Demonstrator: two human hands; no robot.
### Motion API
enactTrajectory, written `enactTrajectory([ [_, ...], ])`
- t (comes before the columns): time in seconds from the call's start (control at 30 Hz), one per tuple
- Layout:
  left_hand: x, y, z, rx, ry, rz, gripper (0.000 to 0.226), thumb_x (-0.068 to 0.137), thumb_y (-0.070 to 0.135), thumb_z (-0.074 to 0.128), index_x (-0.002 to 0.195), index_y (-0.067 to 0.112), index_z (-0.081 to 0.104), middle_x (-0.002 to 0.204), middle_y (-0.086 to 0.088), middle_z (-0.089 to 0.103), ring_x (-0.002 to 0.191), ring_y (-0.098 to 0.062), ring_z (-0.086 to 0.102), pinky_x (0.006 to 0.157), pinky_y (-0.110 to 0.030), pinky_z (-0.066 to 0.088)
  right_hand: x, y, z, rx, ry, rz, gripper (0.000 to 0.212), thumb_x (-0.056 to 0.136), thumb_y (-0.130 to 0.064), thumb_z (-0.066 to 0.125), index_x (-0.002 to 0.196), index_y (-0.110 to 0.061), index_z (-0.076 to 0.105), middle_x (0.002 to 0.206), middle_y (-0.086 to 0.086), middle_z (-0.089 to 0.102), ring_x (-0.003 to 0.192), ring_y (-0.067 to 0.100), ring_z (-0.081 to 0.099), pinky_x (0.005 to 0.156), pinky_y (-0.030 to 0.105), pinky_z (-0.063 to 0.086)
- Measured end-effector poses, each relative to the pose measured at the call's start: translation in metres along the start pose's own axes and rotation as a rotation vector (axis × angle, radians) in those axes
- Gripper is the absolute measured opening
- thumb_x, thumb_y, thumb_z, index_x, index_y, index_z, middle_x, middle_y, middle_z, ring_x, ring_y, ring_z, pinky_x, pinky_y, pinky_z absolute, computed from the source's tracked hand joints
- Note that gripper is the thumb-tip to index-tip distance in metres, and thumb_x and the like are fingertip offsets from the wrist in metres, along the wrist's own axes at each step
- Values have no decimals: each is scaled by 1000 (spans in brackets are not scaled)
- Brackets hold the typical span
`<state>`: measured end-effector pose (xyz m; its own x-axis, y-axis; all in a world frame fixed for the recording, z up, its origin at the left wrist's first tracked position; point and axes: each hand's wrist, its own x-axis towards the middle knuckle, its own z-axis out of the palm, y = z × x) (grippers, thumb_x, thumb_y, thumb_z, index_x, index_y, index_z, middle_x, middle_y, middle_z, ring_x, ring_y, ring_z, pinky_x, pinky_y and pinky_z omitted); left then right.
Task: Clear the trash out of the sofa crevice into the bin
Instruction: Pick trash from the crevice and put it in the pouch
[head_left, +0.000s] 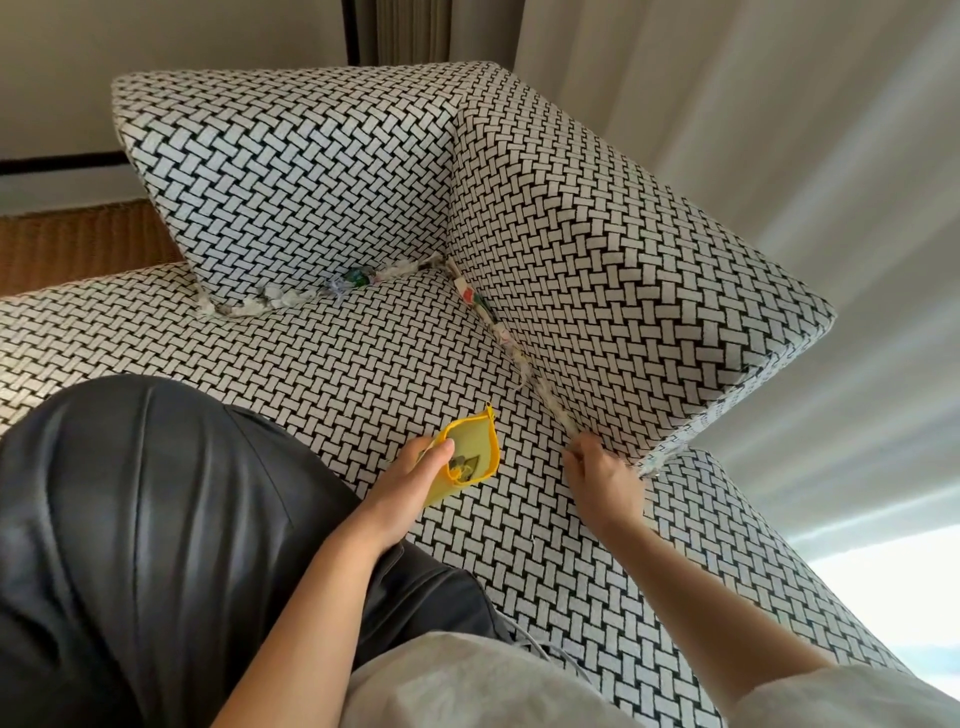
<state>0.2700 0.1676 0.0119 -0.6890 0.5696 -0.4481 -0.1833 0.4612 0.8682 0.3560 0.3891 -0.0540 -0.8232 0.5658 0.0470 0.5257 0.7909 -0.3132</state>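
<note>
Head view of a person seated on a sofa (322, 358) upholstered in a black-and-white basket-weave fabric, one knee in dark trousers (135, 519) raised at lower left. The left hand (410, 491) has its grip closed on a small yellow pouch (465, 457), thumb pressed on the front face near the open mouth, where scraps of paper show inside; the pouch is held just above the seat cushion. The right hand (602, 475) reaches to the near end of the crevice (524, 364) between seat and right-hand back cushion (623, 249), fingertips (579, 447) curled and pinched together at a thin pale strip of trash (553, 402) that runs along the seam; whether the strip is actually clamped cannot be told. Further trash remains wedged in the crevices: a red-and-green printed wrapper (470, 296) with crumpled paper below it along the right seam, and a line of white shredded paper (270, 304) with a dark green wrapper (358, 275) under the left-hand back cushion (280, 171). Pale curtains (779, 104) hang behind the sofa at right. No bin is in view apart from the pouch.
</note>
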Motion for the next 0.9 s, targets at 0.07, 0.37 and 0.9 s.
enactTrajectory([
  [0.07,-1,1,0,-3,-3,-6,61,84,62,30,130,22,37,108,3,46,90,-1,44,69,-23,39,0,2,4,32,10,-18,21,97,-23,45,107,-10,58,63,-1,61,41,12,48,38,16,28],
  [0.37,0,0,0,-12,10,-17,51,94,54,30,133,23,35,109,4,45,93,-9,45,81,-31,40,-19,-46,-30,703,92,-17,15,91,-9,55,91,-8,69,59,-19,58,37,5,38,35,11,27],
  [0.9,-2,0,0,-10,-86,-11,60,70,65,27,118,32,43,117,-5,50,105,-24,52,73,-29,43,-35,-35,-25,567,108,168,11,93,-17,51,88,-13,60,64,-8,54,45,1,40,42,11,29],
])
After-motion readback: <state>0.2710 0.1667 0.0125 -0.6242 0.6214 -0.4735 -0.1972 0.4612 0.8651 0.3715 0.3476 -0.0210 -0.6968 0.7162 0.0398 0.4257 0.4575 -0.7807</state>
